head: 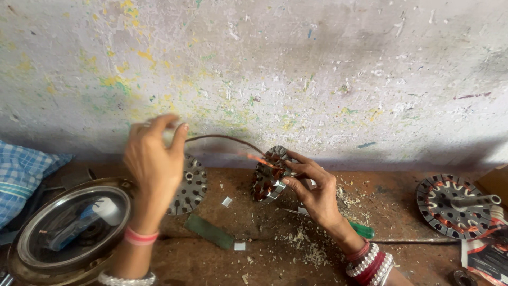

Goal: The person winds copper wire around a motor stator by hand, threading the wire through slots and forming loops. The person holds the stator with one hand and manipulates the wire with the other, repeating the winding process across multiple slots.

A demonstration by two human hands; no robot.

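Note:
My right hand (312, 189) holds a round slotted metal stator (270, 175) upright above the workbench, its slots partly filled with copper winding. A copper wire (225, 139) arcs from the stator up and left to my left hand (153, 161). That hand is raised, with fingertips pinched on the wire's end. Behind my left hand a second round slotted stator core (189, 185) leans on the bench, bare of wire as far as I can see.
A round metal fan housing (69, 233) with small items inside sits at the left beside blue checked cloth (21, 175). A wound stator with a shaft (457, 204) lies at the right. A green strip (209, 231), a green-handled tool (362, 229), paper scraps and shavings litter the bench (264, 254).

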